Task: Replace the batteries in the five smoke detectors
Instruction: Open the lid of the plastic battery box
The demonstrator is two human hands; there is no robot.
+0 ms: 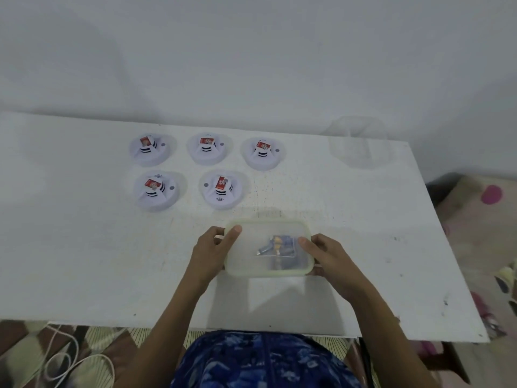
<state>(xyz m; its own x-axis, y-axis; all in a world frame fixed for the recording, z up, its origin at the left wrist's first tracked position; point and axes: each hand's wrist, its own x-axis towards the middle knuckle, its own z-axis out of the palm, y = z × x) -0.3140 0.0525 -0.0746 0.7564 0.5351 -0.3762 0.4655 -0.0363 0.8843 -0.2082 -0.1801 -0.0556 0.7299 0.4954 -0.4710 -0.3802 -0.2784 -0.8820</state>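
Blue patterned cloth point(263, 359) fills the bottom of my feed, closest to the lens, and just beyond it both hands hold the battery box point(246, 264) between them on the white table point(84, 247). The left hand point(212, 250) grips the box's left end, thumb laid on top near the far corner and fingers curled round the side. The right hand point(327, 256) grips the right end the same way, thumb on top, though the fingers below are hidden from me. I take this two-sided hold as bracing the box so its green-rimmed lid point(268, 223), which looks to be on, can be prised off. Through the cloudy plastic I make out the fresh batteries point(277, 245), a loose cluster lying nearer the right thumb. The five smoke detectors point(207, 148) sit ahead of the left hand, well apart from the box: three in a far row and two in a near row. Each carries a red-labelled block point(207, 141) on its raised centre, probably the old cell, though I can't tell from here. Far ahead of the right hand stands a clear tub point(359, 144), perhaps for the spent ones. By my reading no battery has been swapped yet, and opening the box comes first.
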